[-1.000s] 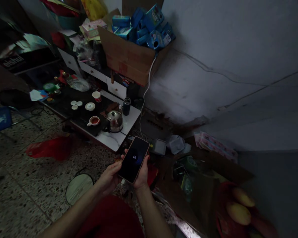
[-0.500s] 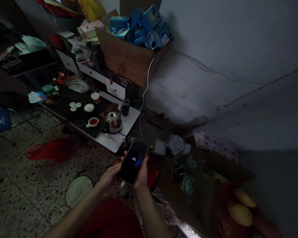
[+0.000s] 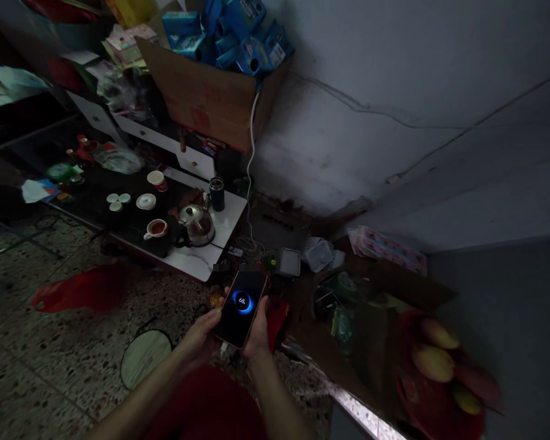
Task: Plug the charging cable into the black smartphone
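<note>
Between both hands I hold a smartphone (image 3: 239, 324) in front of me. Its dark screen shows a blue glowing ring around the number 68. My left hand (image 3: 205, 330) grips the left edge, the thumb along the side. On the opposite edge my right hand (image 3: 258, 333) is closed, thumb up along the frame. A white charging plug (image 3: 224, 349) sits at the phone's lower end; most of its cable is hidden. Fingers behind the phone are largely out of sight.
A low table (image 3: 190, 264) bears a glass kettle (image 3: 197, 226), a cup of tea (image 3: 156, 229) and a dark flask (image 3: 217, 194). Behind stands a carton (image 3: 201, 98) of blue boxes. Yellow fruit (image 3: 433, 363) lies at right. A round stool (image 3: 146, 357) and red bag (image 3: 80, 288) are at left.
The blue ring on the screen has grown brighter and fuller. My view has turned slightly right, so the table and carton appear further left. Both hands keep their hold.
</note>
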`<state>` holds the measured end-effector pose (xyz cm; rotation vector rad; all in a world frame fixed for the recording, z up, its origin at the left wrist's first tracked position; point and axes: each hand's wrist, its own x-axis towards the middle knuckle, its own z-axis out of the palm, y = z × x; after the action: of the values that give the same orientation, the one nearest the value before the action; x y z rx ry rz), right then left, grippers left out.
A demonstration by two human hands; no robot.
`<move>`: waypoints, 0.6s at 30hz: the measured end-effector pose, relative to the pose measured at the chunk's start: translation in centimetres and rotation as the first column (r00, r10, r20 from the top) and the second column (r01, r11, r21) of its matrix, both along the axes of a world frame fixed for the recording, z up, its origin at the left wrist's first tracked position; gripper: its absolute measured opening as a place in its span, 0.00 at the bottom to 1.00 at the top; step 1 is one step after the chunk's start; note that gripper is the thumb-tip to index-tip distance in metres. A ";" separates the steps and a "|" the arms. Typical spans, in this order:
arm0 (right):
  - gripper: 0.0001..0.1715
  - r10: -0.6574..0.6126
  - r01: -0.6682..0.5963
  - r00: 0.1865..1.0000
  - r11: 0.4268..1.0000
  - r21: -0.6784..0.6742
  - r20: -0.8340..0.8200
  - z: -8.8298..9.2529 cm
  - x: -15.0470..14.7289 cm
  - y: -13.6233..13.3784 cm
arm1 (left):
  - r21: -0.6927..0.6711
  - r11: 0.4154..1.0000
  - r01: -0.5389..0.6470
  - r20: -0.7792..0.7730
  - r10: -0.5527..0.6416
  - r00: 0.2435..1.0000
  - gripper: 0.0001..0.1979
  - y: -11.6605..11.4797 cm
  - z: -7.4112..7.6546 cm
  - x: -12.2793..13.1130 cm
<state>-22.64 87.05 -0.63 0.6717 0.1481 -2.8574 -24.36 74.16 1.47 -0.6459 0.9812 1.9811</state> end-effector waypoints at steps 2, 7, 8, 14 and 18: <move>0.52 -0.004 0.004 1.000 1.000 0.004 0.015 -0.2 0.1 0.2 | -0.013 1.000 0.013 0.004 -0.013 1.000 0.16 0.1 -0.4 0.1; 0.53 -0.002 0.002 0.998 1.000 -0.003 0.060 -1.3 0.5 0.2 | -0.062 0.997 0.048 -0.020 -0.050 0.999 0.15 -0.1 -2.0 0.5; 0.51 -0.001 0.001 0.994 1.000 0.005 0.106 -1.6 0.6 0.2 | -0.062 0.996 0.057 -0.027 -0.059 0.998 0.16 -0.1 -2.3 0.5; 0.45 -0.065 -0.024 0.956 0.956 0.294 0.287 -6.1 3.3 0.5 | -0.178 0.983 0.054 -0.066 -0.067 0.996 0.19 -1.2 -4.3 -0.3; 0.65 0.000 -0.214 0.876 0.896 0.389 0.482 -10.1 7.6 1.3 | -0.339 0.932 0.132 0.010 -0.137 0.991 0.26 -3.9 -7.5 -1.8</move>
<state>-15.01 88.32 -10.74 1.3746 0.7311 -2.4663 -26.13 70.30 -6.06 -0.7305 1.3558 1.7126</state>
